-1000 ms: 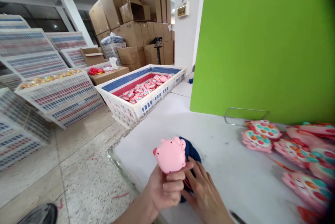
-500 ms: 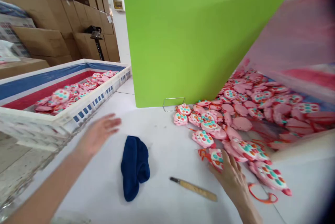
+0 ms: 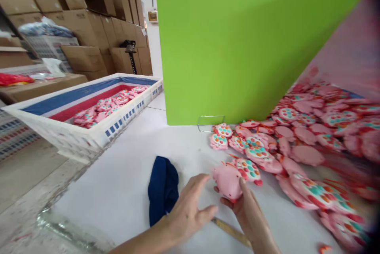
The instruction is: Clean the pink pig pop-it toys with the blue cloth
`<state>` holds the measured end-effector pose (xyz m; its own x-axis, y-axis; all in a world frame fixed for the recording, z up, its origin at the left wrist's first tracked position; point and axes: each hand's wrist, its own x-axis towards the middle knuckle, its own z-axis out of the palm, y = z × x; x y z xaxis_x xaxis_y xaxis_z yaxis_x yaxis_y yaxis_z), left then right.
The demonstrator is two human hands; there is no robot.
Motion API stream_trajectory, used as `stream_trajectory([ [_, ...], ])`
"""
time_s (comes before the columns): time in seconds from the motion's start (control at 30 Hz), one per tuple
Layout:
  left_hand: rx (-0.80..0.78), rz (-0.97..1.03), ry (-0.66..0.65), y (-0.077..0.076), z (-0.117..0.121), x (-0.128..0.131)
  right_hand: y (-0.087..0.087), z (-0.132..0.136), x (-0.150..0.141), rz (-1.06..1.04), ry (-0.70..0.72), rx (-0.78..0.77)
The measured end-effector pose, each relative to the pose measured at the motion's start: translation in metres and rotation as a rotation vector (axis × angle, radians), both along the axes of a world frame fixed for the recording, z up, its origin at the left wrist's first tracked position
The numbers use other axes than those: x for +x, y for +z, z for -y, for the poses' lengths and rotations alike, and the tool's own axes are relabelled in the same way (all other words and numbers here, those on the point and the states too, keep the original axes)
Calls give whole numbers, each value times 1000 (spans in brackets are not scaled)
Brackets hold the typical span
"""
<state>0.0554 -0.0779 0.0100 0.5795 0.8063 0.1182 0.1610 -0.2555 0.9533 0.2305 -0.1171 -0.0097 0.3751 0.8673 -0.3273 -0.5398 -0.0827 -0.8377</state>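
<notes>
My right hand (image 3: 247,212) grips a pink plastic toy (image 3: 227,180) between thumb and fingers, its smooth plain side facing me. Just left of it, my left hand (image 3: 190,206) is empty, thumb and fingers apart, not touching the toy. Under my hands lies a wooden-handled knife (image 3: 233,233), partly hidden by them. A dark blue cloth (image 3: 162,190) is on the white table beside my left wrist. Right behind the held toy sits another pink toy (image 3: 247,169) with coloured dots on its white face.
A heap of similar toys (image 3: 308,127) spreads over the right side. A green board (image 3: 237,48) stands behind, a wire loop (image 3: 210,117) at its foot. At left is a white crate (image 3: 97,133) holding more toys; cardboard boxes (image 3: 86,32) are stacked beyond.
My right hand has lifted a toy off the table and brought it left, turned plain side toward me. My left hand has moved right from near the crate to beside it. The view has shifted left.
</notes>
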Motion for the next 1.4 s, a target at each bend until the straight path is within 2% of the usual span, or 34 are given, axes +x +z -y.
stream_trajectory([
  [0.13, 159, 22, -15, -3, -9, 14, -1, -14, -24, -121, 144, -22],
  [0.27, 163, -61, 85, -4, -16, 19, -8, -20, -33, -217, 123, -68],
  [0.43, 161, -55, 151, -15, -11, 17, -12, -24, -36, -334, 165, -47],
  [0.53, 67, -10, 183, -17, -8, 13, -12, -24, -32, -413, 158, -50],
  [0.63, -152, 68, 164, -9, -8, 7, -11, -23, -29, -455, 161, -71],
  [0.73, -346, 163, 114, -2, -12, 0, -11, -22, -28, -461, 205, -6],
  [0.93, -337, 130, 119, -6, -13, -16, -14, -21, -24, -350, 244, 89],
  [1.07, -480, 124, 141, -11, -11, -24, -13, -22, -11, -271, 101, 128],
  [1.2, -602, 211, 149, -7, -11, -27, -8, -20, 4, -188, -73, 186],
  [1.27, -618, 236, 165, -4, -12, -27, -5, -18, 4, -26, -243, 202],
  [1.4, -636, 312, 196, 1, -17, -27, 4, -7, -1, 472, -640, 192],
])
